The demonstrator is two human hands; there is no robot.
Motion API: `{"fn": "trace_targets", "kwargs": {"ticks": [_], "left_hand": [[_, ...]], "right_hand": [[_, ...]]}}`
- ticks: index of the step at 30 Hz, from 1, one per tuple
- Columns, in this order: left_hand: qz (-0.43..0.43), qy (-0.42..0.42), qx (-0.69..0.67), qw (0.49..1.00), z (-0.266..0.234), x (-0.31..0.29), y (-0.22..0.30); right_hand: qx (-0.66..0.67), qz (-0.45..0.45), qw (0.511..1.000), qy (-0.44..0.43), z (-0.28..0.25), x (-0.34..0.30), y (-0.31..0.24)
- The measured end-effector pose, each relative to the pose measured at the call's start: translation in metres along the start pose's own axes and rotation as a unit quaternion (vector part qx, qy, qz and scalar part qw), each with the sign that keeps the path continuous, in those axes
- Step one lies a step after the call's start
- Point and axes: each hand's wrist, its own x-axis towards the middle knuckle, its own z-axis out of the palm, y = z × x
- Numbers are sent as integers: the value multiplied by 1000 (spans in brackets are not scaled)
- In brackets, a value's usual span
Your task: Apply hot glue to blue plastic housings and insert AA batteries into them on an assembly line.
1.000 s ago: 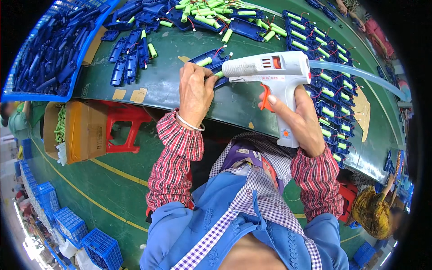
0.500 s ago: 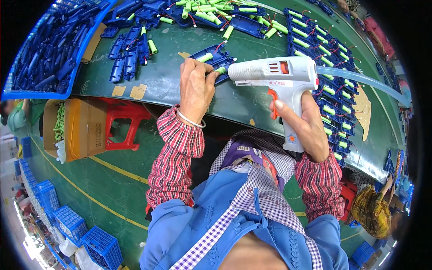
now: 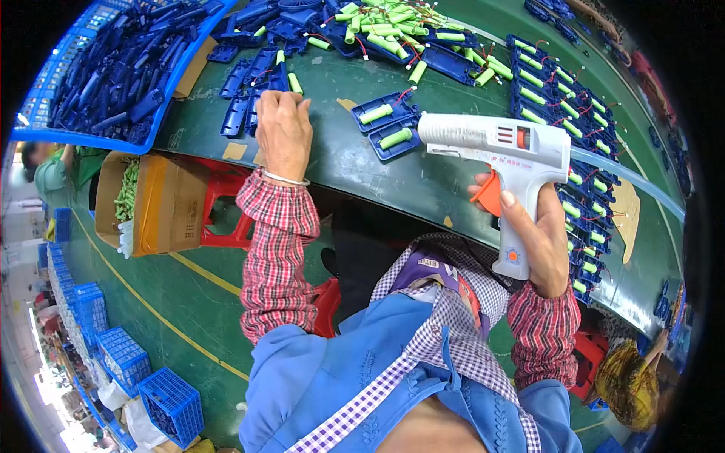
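Observation:
My right hand (image 3: pixel 538 234) grips the handle of a white hot glue gun (image 3: pixel 495 140) with an orange trigger. The nozzle is at the edge of a blue plastic casing half (image 3: pixel 387 156) holding a green cylindrical battery cell (image 3: pixel 396 139). A similar casing (image 3: pixel 362 107) with a green cell (image 3: pixel 376 114) and a thin red wire lies against it. My left hand (image 3: pixel 283 140) is over the table at the left, beside a small group of blue casing halves (image 3: pixel 236 115). Its fingers bend down away from view, so their grip is hidden.
Loose green cells (image 3: pixel 389 26) are heaped at the back. Rows of filled casings (image 3: pixel 532 97) run along the right, under the gun's clear tube (image 3: pixel 627 172). A blue crate (image 3: pixel 155 132) of casings stands left, above a cardboard box (image 3: pixel 177 204) and red stool (image 3: pixel 226 219).
My left hand has left the casing by the nozzle and moved left to the group of casings. The glue gun stays near the same casing, and the whole view has shifted slightly.

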Motion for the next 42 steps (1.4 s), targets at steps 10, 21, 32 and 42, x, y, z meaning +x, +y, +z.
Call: {"fn": "trace_targets", "kwargs": {"ticks": [10, 21, 32, 42], "left_hand": [[-383, 247, -145, 878, 13, -132, -47], [-329, -113, -385, 855, 57, -251, 2], [-271, -183, -538, 777, 16, -242, 132], [-138, -345, -667, 646, -86, -161, 206]], "right_hand": [[161, -69, 984, 17, 2, -13, 12], [283, -86, 955, -22, 33, -18, 38], [261, -128, 957, -3, 13, -49, 40], [124, -146, 979, 65, -2, -67, 32]]}}
